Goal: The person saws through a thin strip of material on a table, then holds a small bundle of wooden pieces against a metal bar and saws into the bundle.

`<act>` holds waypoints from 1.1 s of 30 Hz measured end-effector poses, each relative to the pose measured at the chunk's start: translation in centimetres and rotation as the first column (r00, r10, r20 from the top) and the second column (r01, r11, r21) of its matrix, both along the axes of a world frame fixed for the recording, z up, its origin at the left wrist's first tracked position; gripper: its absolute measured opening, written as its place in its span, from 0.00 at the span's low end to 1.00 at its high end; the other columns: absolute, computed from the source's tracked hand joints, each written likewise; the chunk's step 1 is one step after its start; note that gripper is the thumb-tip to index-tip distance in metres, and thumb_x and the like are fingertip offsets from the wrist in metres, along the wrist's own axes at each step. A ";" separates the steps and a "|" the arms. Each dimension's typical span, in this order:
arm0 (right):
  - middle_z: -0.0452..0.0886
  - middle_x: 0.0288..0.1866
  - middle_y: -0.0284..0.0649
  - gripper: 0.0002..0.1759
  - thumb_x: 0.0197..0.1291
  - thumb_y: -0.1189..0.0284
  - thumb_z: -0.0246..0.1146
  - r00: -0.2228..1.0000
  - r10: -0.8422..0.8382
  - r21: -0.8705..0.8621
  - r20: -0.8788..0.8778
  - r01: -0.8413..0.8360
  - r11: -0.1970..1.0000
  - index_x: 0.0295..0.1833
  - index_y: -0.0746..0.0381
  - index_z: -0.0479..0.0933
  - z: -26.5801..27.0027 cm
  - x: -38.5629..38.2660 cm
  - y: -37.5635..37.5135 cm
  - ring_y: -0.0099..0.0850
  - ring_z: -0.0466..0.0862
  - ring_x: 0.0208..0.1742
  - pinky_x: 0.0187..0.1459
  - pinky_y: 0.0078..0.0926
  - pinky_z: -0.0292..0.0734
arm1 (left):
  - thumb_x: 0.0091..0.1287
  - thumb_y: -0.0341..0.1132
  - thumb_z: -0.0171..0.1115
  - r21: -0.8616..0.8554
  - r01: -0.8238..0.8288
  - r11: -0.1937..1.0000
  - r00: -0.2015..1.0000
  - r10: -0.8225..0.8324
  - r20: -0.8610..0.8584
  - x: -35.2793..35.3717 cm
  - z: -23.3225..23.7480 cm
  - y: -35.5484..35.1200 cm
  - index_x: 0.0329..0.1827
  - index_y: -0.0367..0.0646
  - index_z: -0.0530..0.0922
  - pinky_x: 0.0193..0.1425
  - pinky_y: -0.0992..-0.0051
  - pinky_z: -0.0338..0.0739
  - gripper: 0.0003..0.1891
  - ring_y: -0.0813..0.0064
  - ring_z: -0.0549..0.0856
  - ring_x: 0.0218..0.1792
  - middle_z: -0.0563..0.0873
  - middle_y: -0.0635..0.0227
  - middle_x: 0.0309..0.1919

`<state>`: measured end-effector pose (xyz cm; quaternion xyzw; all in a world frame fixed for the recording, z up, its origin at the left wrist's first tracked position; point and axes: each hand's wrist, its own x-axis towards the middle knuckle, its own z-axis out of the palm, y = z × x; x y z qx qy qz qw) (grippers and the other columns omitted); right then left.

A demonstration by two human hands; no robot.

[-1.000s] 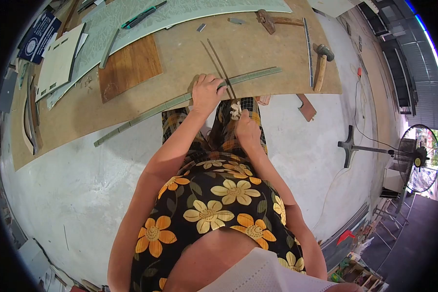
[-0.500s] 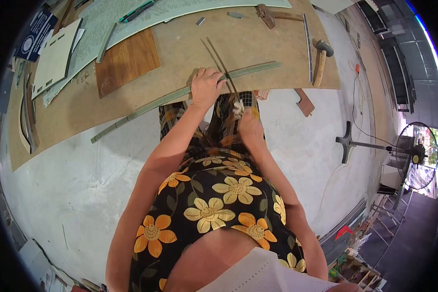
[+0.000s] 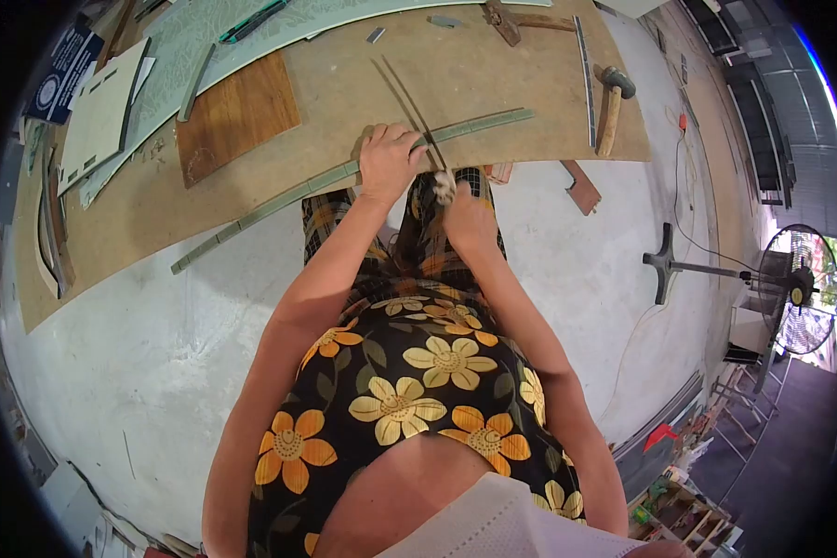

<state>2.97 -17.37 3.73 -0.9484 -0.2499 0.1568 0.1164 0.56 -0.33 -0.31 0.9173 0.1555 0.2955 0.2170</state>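
Note:
A long, narrow grey-green strip (image 3: 284,202) with crosswise lines lies along the table's front edge, its left end sticking out past the edge. My left hand (image 3: 388,160) presses on the strip near its middle, fingers closed over it. My right hand (image 3: 471,221) is closed round the pale, wrapped-looking handle (image 3: 445,189) of a thin-bladed saw. The saw's long dark blade (image 3: 417,113) points away from me and crosses the strip just right of my left hand. Whether the blade bites into the strip cannot be seen.
On the brown table (image 3: 344,88) are a wooden board (image 3: 239,119), a green patterned sheet (image 3: 172,70), a cutter knife (image 3: 254,20), a hammer (image 3: 507,23), a mallet (image 3: 612,110) and a metal strip (image 3: 585,82). A standing fan (image 3: 795,288) is at right.
My right hand and the saw have shifted slightly left, the blade's far end reaching a little farther across the table. My left hand stays on the strip. The whole view has shifted slightly.

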 end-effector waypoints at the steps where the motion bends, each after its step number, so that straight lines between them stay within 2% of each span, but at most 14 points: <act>1: 0.84 0.35 0.61 0.10 0.67 0.72 0.48 1.000 0.002 0.023 0.000 -0.002 1.000 0.48 0.66 0.68 -0.1 0.7 0.9 0.58 0.85 0.39 0.40 0.55 0.79 | 0.56 0.38 0.72 0.002 -0.004 1.000 1.000 0.004 0.006 0.1 0.0 0.0 0.41 0.47 0.87 0.48 0.63 0.76 0.11 0.63 0.81 0.46 0.84 0.70 0.39; 3: 0.84 0.37 0.62 0.10 0.68 0.71 0.47 1.000 0.011 0.072 -0.002 -0.011 0.997 0.48 0.66 0.68 -0.3 1.3 2.5 0.58 0.85 0.40 0.41 0.57 0.78 | 0.55 0.38 0.72 0.009 -0.008 1.000 1.000 0.008 0.009 0.0 0.1 -0.1 0.41 0.47 0.87 0.48 0.63 0.76 0.11 0.62 0.81 0.46 0.84 0.70 0.39; 9: 0.83 0.35 0.62 0.12 0.66 0.73 0.49 0.999 -0.037 0.019 -0.008 0.037 0.999 0.51 0.66 0.68 -0.8 -2.1 -2.4 0.59 0.85 0.39 0.41 0.56 0.79 | 0.55 0.38 0.73 0.013 -0.014 1.000 1.000 0.014 0.001 0.1 0.3 0.1 0.41 0.47 0.87 0.48 0.62 0.76 0.12 0.62 0.81 0.46 0.84 0.70 0.38; 12: 0.83 0.33 0.62 0.12 0.65 0.74 0.50 0.999 -0.023 0.002 -0.029 0.024 1.000 0.51 0.67 0.69 -0.3 -1.1 -1.5 0.58 0.85 0.39 0.40 0.54 0.79 | 0.55 0.38 0.73 0.001 -0.009 1.000 1.000 0.009 0.003 -0.1 0.2 -0.1 0.41 0.47 0.87 0.48 0.62 0.76 0.12 0.63 0.81 0.46 0.84 0.70 0.38; 15: 0.84 0.33 0.61 0.11 0.65 0.73 0.49 1.000 0.017 0.113 0.025 -0.020 0.993 0.49 0.68 0.70 -0.3 1.1 1.7 0.58 0.85 0.38 0.40 0.55 0.79 | 0.55 0.38 0.73 0.006 -0.009 1.000 1.000 0.009 0.005 0.2 0.2 -0.1 0.41 0.48 0.87 0.48 0.62 0.76 0.12 0.63 0.81 0.46 0.84 0.70 0.38; 19: 0.84 0.31 0.59 0.10 0.66 0.74 0.49 0.997 0.027 0.049 0.067 -0.031 0.998 0.47 0.67 0.70 -0.8 0.1 0.9 0.57 0.86 0.36 0.40 0.55 0.80 | 0.55 0.38 0.73 0.021 -0.006 1.000 1.000 0.006 0.019 0.0 0.2 0.0 0.41 0.48 0.87 0.49 0.62 0.76 0.11 0.63 0.81 0.46 0.84 0.70 0.38; 20: 0.84 0.32 0.59 0.10 0.66 0.74 0.49 1.000 0.005 0.058 0.016 -0.005 0.998 0.48 0.67 0.69 -1.2 -0.5 -0.4 0.58 0.85 0.37 0.40 0.55 0.80 | 0.55 0.38 0.73 0.017 -0.006 1.000 1.000 0.006 0.013 0.2 0.2 0.1 0.41 0.48 0.87 0.49 0.62 0.76 0.11 0.63 0.81 0.46 0.84 0.70 0.38; 23: 0.84 0.33 0.61 0.10 0.66 0.73 0.49 0.998 -0.037 -0.061 -0.053 0.034 0.998 0.50 0.66 0.68 -0.2 -2.8 -3.3 0.58 0.85 0.38 0.40 0.55 0.79 | 0.55 0.38 0.73 0.001 -0.013 1.000 1.000 0.013 -0.010 0.0 0.3 -0.1 0.41 0.48 0.87 0.49 0.62 0.76 0.11 0.63 0.81 0.47 0.84 0.70 0.39; 26: 0.83 0.33 0.63 0.11 0.66 0.73 0.50 0.993 -0.034 -0.079 -0.112 0.025 0.997 0.50 0.67 0.68 0.4 -3.1 -5.5 0.60 0.84 0.38 0.40 0.57 0.78 | 0.54 0.39 0.73 0.007 -0.016 1.000 1.000 0.016 -0.016 0.0 0.3 0.0 0.41 0.48 0.86 0.49 0.62 0.76 0.12 0.63 0.81 0.47 0.84 0.70 0.39; 33: 0.81 0.32 0.66 0.12 0.65 0.72 0.54 0.987 -0.133 0.209 -0.095 0.150 0.966 0.49 0.68 0.67 1.0 -3.2 -6.2 0.65 0.82 0.39 0.41 0.60 0.76 | 0.55 0.39 0.72 0.035 -0.009 0.999 1.000 0.008 0.018 -0.1 -0.1 -0.1 0.42 0.48 0.86 0.49 0.63 0.75 0.12 0.64 0.80 0.47 0.84 0.71 0.40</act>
